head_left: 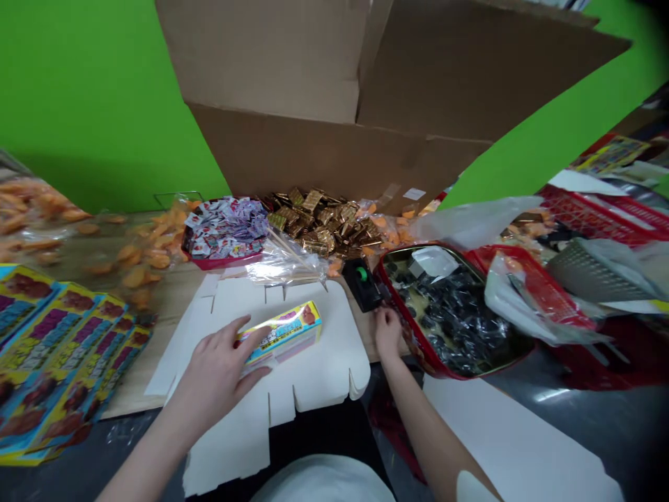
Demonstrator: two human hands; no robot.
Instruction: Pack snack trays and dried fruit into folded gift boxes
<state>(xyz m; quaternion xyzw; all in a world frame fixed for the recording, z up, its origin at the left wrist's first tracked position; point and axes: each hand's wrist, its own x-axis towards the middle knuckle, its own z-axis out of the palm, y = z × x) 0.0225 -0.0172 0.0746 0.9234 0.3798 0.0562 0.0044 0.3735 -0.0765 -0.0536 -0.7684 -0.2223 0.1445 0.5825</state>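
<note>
My left hand [222,362] rests with fingers spread on a small yellow and blue printed box [285,331], pressing it onto a flat white die-cut cardboard sheet [324,362]. My right hand [387,333] is curled at the table's edge, touching the rim of a red tray [418,352] filled with black-wrapped sweets [454,314]; what its fingers hold is hidden. A black device with a green button [362,282] lies just above that hand.
A large brown carton [334,104] stands open at the back. Before it lie gold-wrapped sweets [318,219], a red bowl of white-wrapped sweets [224,226], clear-bagged sticks [287,261] and orange snacks [141,258]. Yellow printed boxes [52,348] stack at left; red baskets [601,216] at right.
</note>
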